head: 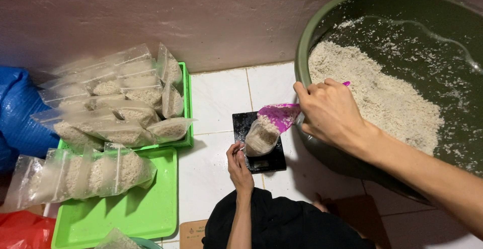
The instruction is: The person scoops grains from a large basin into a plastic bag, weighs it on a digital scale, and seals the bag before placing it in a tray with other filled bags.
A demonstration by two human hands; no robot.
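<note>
At the far left lies a blue plastic sack (pixel 17 113) against the wall, with a red bag (pixel 22 231) below it in the corner. Next comes a green tray (pixel 187 103) piled with clear, flat plastic bags (pixel 121 103), each part-filled with pale grain and stacked crosswise. In front of it a second green tray (pixel 146 214) carries a row of 3 or so similar filled bags (pixel 85 173) along its back edge, the rest of its surface bare. A brown cardboard piece (pixel 192 231) with dark printing pokes out at the bottom edge, on the white tiled floor (pixel 216 98). In the middle, a small black scale (pixel 261 161) sits on the tiles, and on it stands a clear bag (pixel 260 137), tilted and about half full of grain. The left hand (pixel 238 166) reaches up from a black sleeve, fingers pinching the bag's edge to hold it open. A pink scoop (pixel 279 115) has its mouth tipped into the bag's opening. The right hand (pixel 329 110) is clenched around the scoop's handle, wrist bent, the forearm stretching off to the lower right. Behind it sits a large dark green basin (pixel 304 43) holding a heap of pale grain (pixel 372 93).
</note>
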